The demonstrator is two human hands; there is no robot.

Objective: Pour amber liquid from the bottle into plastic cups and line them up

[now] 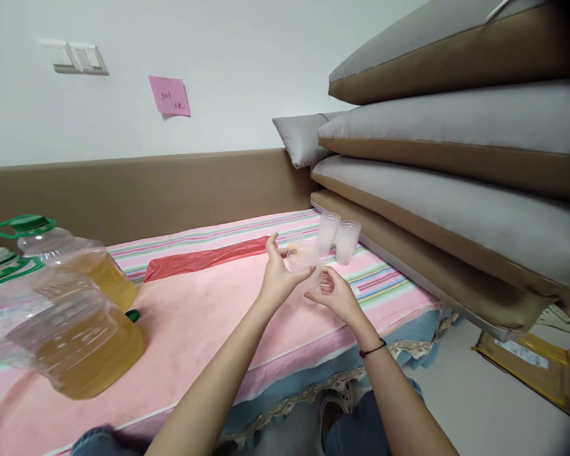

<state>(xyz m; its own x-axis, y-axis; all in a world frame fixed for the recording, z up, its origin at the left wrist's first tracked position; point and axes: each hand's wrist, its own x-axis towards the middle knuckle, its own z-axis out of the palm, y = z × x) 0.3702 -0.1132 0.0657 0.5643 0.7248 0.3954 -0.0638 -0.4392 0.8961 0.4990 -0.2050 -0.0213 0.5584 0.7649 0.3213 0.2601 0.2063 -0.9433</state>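
Observation:
My left hand (281,271) is curled around a translucent plastic cup (304,253), its thumb and fingers on opposite sides. Just below and to the right, my right hand (336,294) closes its thumb and fingertips on the lower part of the translucent plastic. I cannot tell whether this is one cup or several nested together. Behind my hands, two more translucent plastic cups (329,231) (348,242) stand upright, close together, on the striped pink cloth (384,275).
At the left stand two large clear jugs (90,342) (116,282) with green handles and yellowish liquid. A green cap (132,315) lies beside them. Behind the pink towel (194,316) is a folded red plastic bag (209,256). Stacked cushions (437,171) rise at the right; a parcel (527,370) lies on the floor.

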